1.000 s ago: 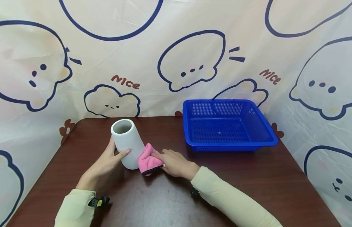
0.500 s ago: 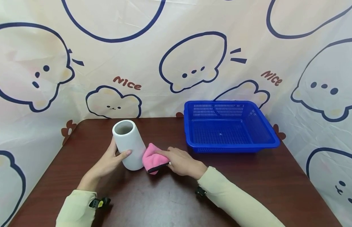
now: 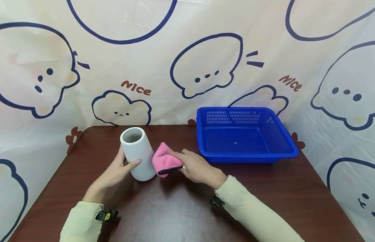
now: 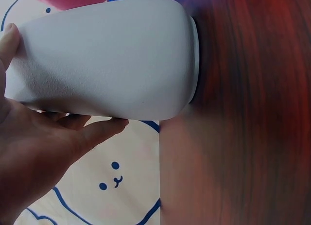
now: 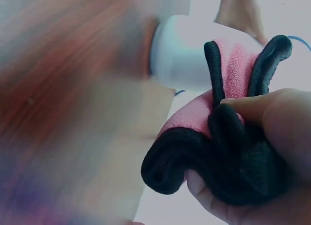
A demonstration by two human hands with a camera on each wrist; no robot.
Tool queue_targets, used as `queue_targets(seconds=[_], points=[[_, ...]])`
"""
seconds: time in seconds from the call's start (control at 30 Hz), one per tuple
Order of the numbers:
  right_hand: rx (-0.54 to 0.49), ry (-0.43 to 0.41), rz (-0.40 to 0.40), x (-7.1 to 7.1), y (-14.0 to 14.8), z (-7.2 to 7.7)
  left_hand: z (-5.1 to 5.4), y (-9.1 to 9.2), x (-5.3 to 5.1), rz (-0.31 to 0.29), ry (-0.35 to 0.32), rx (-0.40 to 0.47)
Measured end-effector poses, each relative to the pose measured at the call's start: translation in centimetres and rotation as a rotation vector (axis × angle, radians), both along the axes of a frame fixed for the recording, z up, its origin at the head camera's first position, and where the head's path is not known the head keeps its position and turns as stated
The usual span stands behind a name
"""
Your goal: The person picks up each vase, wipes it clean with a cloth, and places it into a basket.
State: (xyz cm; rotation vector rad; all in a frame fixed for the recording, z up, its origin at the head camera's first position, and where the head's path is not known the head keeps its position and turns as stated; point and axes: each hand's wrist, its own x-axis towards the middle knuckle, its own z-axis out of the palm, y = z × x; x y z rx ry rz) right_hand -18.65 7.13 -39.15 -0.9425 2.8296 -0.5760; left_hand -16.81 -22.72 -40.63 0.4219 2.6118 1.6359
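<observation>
A white vase point(image 3: 140, 158) with a round open mouth stands on the table, its mouth toward the head camera. My left hand point(image 3: 113, 173) grips it from the left, thumb across the front and the other fingers behind; the left wrist view shows the vase point(image 4: 112, 60) between thumb and fingers. In my right hand point(image 3: 199, 168) a pink cloth point(image 3: 164, 161) with a black edge is pinched and bunched up. The cloth is right beside the vase's right side; whether it touches cannot be told. In the right wrist view the folded cloth point(image 5: 235, 69) shows its black hem.
A blue plastic basket point(image 3: 235, 141) with perforated walls stands at the back right of the dark brown wooden table point(image 3: 187, 215). Behind and at both sides hangs a pale curtain point(image 3: 205, 20) with cartoon outlines, along the table's edges.
My right hand has shifted right and then upward with the pink cloth, from low on the vase's right side. The left hand and the vase stay nearly in place.
</observation>
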Motion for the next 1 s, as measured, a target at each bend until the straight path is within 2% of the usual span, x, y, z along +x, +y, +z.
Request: queue_targets(seconds=[0.1, 0.4, 0.63, 0.83, 1.0], points=[[-0.031, -0.013, -0.014, 0.0, 0.1, 0.7, 0.0, 0.0, 0.0, -0.004, 0.003, 0.004], [-0.08, 0.077, 0.003, -0.4, 0.1, 2.6, 0.1, 0.0, 0.0, -0.013, -0.003, -0.004], [-0.094, 0.041, -0.023, -0.5, -0.1, 4.0, 0.0, -0.1, -0.2, -0.019, 0.002, -0.016], [-0.088, 0.026, -0.026, -0.6, -0.4, 4.5, 0.0, -0.1, -0.2, -0.018, 0.005, -0.011], [-0.095, 0.056, -0.016, -0.8, -0.6, 4.7, 0.0, -0.1, -0.1, -0.023, 0.007, -0.004]])
